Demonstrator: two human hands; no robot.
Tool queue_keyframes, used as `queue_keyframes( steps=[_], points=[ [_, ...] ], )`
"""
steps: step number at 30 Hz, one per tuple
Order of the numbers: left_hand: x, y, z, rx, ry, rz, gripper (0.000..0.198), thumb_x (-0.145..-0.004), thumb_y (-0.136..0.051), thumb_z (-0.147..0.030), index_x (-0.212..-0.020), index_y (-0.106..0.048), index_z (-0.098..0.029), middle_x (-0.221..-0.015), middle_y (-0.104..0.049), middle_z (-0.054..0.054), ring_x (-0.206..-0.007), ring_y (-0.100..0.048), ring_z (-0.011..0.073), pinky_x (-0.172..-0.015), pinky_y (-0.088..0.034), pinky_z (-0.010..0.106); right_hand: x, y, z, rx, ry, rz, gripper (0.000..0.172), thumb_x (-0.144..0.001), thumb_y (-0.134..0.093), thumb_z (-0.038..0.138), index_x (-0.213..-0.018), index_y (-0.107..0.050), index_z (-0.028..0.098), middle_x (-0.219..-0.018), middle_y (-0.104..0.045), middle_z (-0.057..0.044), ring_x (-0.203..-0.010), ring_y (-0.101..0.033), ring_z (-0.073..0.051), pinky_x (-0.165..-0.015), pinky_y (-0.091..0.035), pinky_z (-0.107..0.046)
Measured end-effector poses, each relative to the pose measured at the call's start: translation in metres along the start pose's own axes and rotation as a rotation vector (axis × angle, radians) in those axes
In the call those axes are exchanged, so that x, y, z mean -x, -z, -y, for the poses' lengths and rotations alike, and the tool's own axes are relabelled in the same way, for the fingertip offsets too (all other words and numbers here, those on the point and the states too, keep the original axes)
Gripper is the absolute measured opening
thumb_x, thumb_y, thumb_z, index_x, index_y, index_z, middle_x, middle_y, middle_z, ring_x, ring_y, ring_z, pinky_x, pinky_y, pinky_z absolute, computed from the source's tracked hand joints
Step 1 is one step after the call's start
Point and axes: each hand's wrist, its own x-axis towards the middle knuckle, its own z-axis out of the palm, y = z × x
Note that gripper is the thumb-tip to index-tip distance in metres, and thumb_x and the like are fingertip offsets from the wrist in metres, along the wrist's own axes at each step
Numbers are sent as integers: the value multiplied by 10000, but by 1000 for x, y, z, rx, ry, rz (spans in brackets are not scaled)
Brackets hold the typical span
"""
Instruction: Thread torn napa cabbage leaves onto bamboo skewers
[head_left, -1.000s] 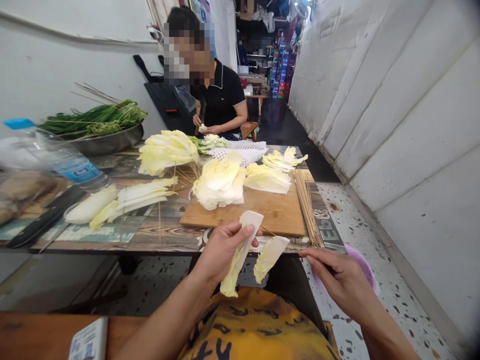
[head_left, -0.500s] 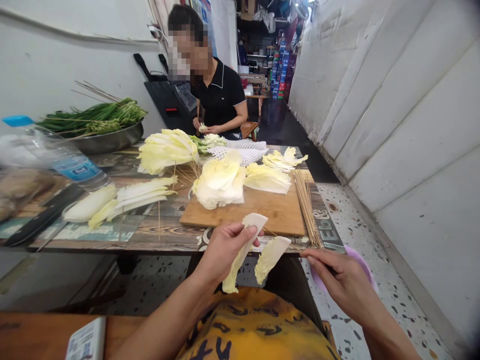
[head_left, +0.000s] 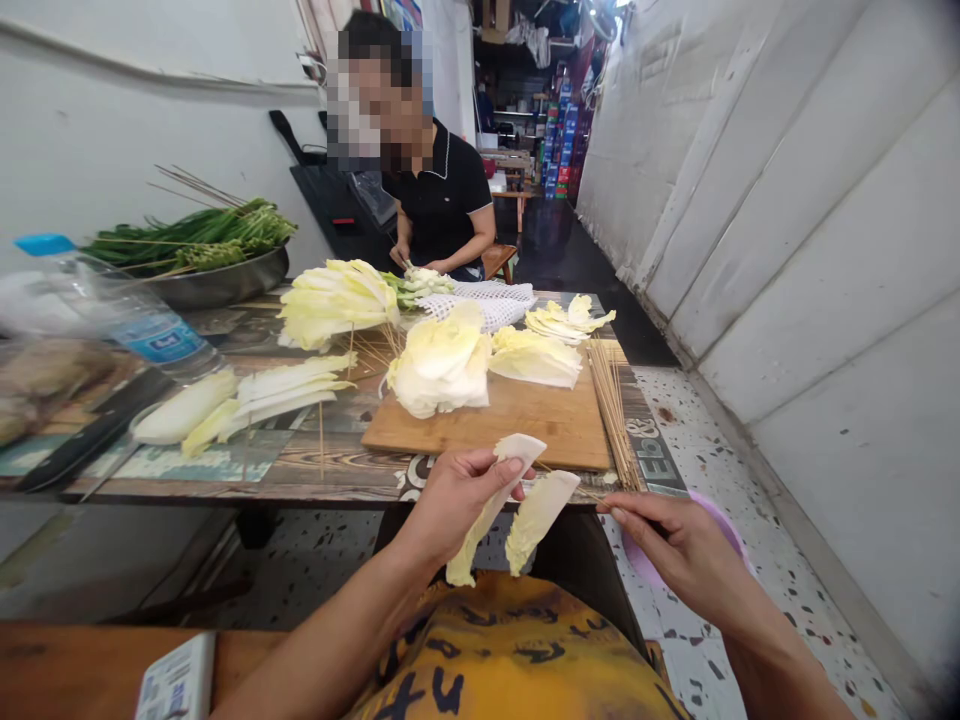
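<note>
My left hand pinches a strip of napa cabbage leaf between thumb and fingers, its pale yellow end hanging below. A second cabbage piece is threaded on a thin bamboo skewer just to the right. The skewer's other end is gripped by my right hand, thumb against fingers. Whether its tip has entered the left-hand strip is hard to see. Beyond my hands, stacked cabbage leaves rest on a wooden cutting board, and a bundle of bamboo skewers lies along its right side.
Skewered cabbage is heaped behind the board. At left are a knife, a water bottle and a metal bowl of greens. Across the table sits a person in a black shirt. A purple basin stands at lower right.
The cabbage strip in my left hand has shifted slightly right, and the gap to the skewered piece has narrowed. The person opposite has moved their hands a little.
</note>
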Motion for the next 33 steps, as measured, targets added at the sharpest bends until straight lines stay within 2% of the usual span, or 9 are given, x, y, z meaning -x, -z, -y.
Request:
queue_keyframes(
  steps=[6, 13, 18, 21, 27, 33],
  points=[
    [1, 1, -2, -21, -35, 21, 332, -774, -621, -399, -587, -645, -125, -806, -693, 62, -728, -572, 149, -683, -403, 241, -5, -1, -1, -77, -37, 49, 263, -895, -475, 340, -955, -700, 218, -972, -727, -34, -882, -665, -163, -767, -515, -233],
    [3, 4, -1, -37, -67, -20, 313, -806, -586, -417, -712, -699, -141, -756, -696, 41, -681, -585, 139, -649, -431, 231, -8, -1, -4, -95, -34, 26, 243, -886, -500, 350, -936, -701, 224, -887, -730, -13, -808, -662, -146, -760, -509, -222],
    [7, 7, -3, -169, -129, -49, 305, -791, -607, -385, -636, -707, -142, -729, -714, 41, -711, -625, 164, -672, -453, 232, -6, 0, -2, -117, -51, 83, 233, -888, -498, 347, -935, -701, 242, -953, -726, -7, -874, -660, -155, -771, -501, -227],
    [8, 8, -5, -215, -160, -38, 293, -787, -609, -367, -628, -716, -145, -724, -723, 41, -724, -646, 181, -669, -470, 235, -6, -1, 0, -128, -63, 98, 247, -883, -498, 359, -915, -702, 223, -931, -729, -23, -850, -662, -158, -756, -503, -229],
    [6, 7, -3, -227, -207, -84, 220, -750, -648, -332, -687, -749, -148, -688, -727, 30, -650, -648, 173, -623, -488, 228, -10, -8, 0, -159, -39, 95, 230, -883, -504, 325, -903, -707, 219, -916, -731, -16, -841, -661, -150, -764, -498, -224],
    [5, 3, -1, -263, -264, -131, 177, -743, -650, -311, -785, -767, -186, -703, -724, -7, -610, -614, 143, -548, -451, 200, -16, -13, 6, -227, -8, 42, 230, -875, -518, 306, -906, -714, 190, -868, -735, -36, -805, -669, -158, -759, -515, -231]
  ],
)
